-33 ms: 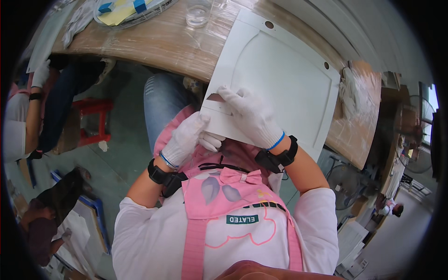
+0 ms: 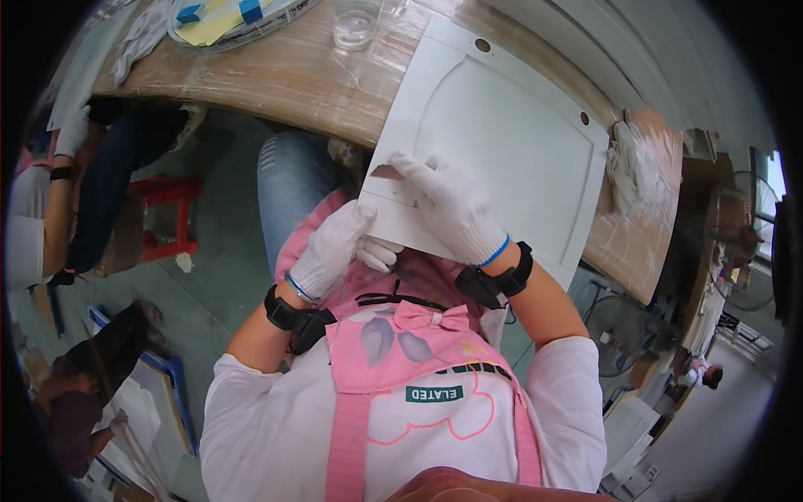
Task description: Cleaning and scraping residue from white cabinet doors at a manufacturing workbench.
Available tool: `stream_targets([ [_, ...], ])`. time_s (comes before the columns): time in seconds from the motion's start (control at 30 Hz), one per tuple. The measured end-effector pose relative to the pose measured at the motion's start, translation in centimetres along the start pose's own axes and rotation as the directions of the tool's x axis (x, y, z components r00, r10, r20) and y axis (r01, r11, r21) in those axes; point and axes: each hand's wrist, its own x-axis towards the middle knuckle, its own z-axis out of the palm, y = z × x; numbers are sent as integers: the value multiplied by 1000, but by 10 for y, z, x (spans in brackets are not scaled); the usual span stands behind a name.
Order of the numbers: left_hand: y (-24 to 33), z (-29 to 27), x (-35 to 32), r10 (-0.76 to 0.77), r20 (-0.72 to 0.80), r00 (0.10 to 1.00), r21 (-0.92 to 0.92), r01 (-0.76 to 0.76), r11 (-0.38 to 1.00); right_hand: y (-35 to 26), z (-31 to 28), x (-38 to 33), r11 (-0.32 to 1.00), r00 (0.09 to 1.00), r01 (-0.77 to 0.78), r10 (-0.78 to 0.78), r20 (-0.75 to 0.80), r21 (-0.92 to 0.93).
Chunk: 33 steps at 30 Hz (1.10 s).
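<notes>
Straight to the white panel (image 2: 519, 159): lies flat and angled across the film-wrapped brown tabletop (image 2: 284, 88), juts out past the near edge towards the lap. Shows two dark round holes along the far side, plus a curved recessed outline on the face. In at the panel's left edge with the right hand (image 2: 447, 201), white-gloved, bunched narrow on a small brown piece (image 2: 385, 173) and holding it at the rim. Down to the near left corner with the left hand (image 2: 328, 247), gloved too: clamps the corner, thumb on top, fingers curled below. Sports a black band on each wrist, then a pink apron (image 2: 360, 360) with a bow across the chest. Out along the table now: past a clear cup (image 2: 353, 32) to a round tray (image 2: 251, 38) bearing yellow paper (image 2: 209, 32) and blue blocks (image 2: 249, 10). Over to the right of the panel, onto bundled white cloth (image 2: 623, 163). Away to the far left, down to a red stool (image 2: 171, 192), up to a co-worker's gloved hand (image 2: 74, 134) on a long white strip (image 2: 88, 71). Across to the right, below the table, for a fan (image 2: 615, 330).
</notes>
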Motion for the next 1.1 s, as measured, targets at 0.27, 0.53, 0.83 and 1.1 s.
stream_targets([
  [0.27,-4,-6,2,32,33,999,-12,-32,999,-2,2,2,961,995,-32,5,101,273],
  [0.53,3,6,-16,66,8,998,134,-66,989,7,-6,31,1000,945,-3,8,-328,18],
  [0.83,-1,2,-17,20,39,999,43,-22,999,-7,-7,24,912,978,167,-106,179,-375],
  [1.1,-2,7,-19,36,-9,999,6,-36,999,-20,-1,3,997,974,66,-54,220,-47],
])
